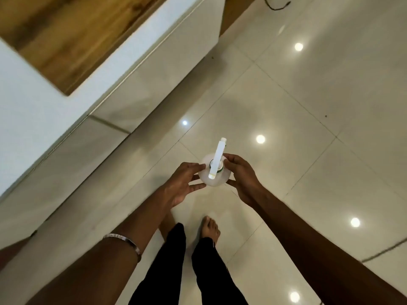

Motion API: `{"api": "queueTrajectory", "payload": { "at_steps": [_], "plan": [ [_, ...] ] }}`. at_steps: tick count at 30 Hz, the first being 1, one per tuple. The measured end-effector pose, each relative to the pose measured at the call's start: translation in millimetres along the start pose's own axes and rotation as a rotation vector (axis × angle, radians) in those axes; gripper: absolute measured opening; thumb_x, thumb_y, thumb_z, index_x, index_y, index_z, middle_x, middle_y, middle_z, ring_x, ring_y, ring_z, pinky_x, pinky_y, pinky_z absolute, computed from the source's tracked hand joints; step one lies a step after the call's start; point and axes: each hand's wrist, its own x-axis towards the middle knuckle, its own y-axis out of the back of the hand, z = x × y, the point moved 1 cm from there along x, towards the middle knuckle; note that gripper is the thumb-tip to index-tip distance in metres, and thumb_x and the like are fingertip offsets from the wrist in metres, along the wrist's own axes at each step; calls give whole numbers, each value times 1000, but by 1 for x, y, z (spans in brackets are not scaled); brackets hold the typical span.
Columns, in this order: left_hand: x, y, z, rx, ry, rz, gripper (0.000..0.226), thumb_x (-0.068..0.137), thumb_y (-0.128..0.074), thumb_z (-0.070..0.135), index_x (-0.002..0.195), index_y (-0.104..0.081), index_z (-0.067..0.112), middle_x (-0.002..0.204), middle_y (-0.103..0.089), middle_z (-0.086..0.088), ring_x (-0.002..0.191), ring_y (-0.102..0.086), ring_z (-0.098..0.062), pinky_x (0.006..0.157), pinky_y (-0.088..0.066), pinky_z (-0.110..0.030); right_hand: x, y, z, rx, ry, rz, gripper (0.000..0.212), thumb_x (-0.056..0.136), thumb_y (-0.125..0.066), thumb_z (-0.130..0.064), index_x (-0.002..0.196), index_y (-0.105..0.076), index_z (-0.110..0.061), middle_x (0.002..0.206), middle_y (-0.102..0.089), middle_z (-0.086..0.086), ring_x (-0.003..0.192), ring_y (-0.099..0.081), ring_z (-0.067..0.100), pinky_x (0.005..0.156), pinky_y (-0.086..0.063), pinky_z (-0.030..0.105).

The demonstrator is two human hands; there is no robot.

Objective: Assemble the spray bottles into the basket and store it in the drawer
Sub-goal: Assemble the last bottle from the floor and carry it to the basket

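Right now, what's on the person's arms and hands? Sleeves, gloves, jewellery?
Both forearms are bare, with no sleeves in view and no gloves. The left hand has a thin silver metal bangle further up that forearm, with faint markings too small to read. The right hand and its arm carry nothing visible.

Dim, soft-focus; ceiling-light glare on floor (308, 102)

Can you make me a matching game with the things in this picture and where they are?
Things:
1. translucent white plastic spray bottle
2. silver metal bracelet
3. wood-topped white cabinet
4. black cable

Places:
A. on the tiled floor at the top of the picture
B. between the left hand and the right hand
C. at the upper left
D. on the left wrist

Pairs: 1-B, 2-D, 3-C, 4-A
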Motion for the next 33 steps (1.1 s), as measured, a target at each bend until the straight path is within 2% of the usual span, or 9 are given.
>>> {"api": "queueTrajectory", "payload": {
  "at_steps": [6, 11, 14, 17, 22, 25, 33],
  "plan": [
    [-50, 44, -39, -177, -30, 70, 45, 89, -66, 22, 128, -56, 1, 130, -60, -13, 113, -61, -28, 82, -60, -43, -33, -45, 24, -97, 23, -85, 27, 100, -52, -15, 124, -65, -15, 109, -68, -10, 99, -62, 7, 81, -54, 31],
    [-100, 93, -73, -313, -88, 128, 41, 89, -64, 20, 124, -58, 0, 129, -60, -14, 110, -61, -29, 80, -60, -43, -70, -98, 50, -180, 47, -134, 23, 98, -53, -13, 120, -60, -13, 117, -63, -2, 100, -60, 10, 81, -53, 32],
    [-134, 123, -91, -364, -116, 172, 40, 89, -64, 19, 123, -60, -2, 131, -60, -14, 115, -60, -32, 80, -60, -43, -93, -131, 67, -244, 47, -158, 24, 96, -55, -15, 120, -57, -13, 122, -61, 0, 105, -58, 13, 89, -52, 38],
    [-174, 154, -110, -427, -147, 227, 41, 89, -63, 17, 124, -59, -4, 134, -56, -15, 125, -53, -36, 82, -59, -45, -122, -167, 86, -304, 72, -203, 25, 95, -56, -17, 121, -58, -15, 121, -60, -2, 104, -58, 9, 87, -53, 38],
    [-247, 200, -137, -490, -178, 319, 37, 90, -63, 17, 121, -60, -3, 138, -52, -14, 129, -48, -35, 84, -58, -48, -182, -227, 112, -383, 102, -268, 25, 96, -54, -17, 121, -58, -14, 122, -61, -2, 107, -58, 10, 84, -53, 36],
    [-292, 222, -144, -500, -207, 366, 29, 90, -63, 17, 115, -61, 2, 137, -51, -14, 127, -49, -34, 85, -58, -50, -221, -260, 116, -403, 116, -303, 26, 95, -54, -16, 120, -59, -13, 122, -62, -1, 107, -58, 11, 87, -52, 38],
    [-397, 270, -117, -537, -316, 473, 38, 89, -63, 17, 123, -57, 2, 137, -49, -16, 127, -48, -33, 82, -60, -49, -309, -343, 85, -434, 182, -400, 24, 95, -53, -15, 117, -62, -15, 117, -65, -2, 106, -59, 12, 84, -52, 36]
  ]
}}
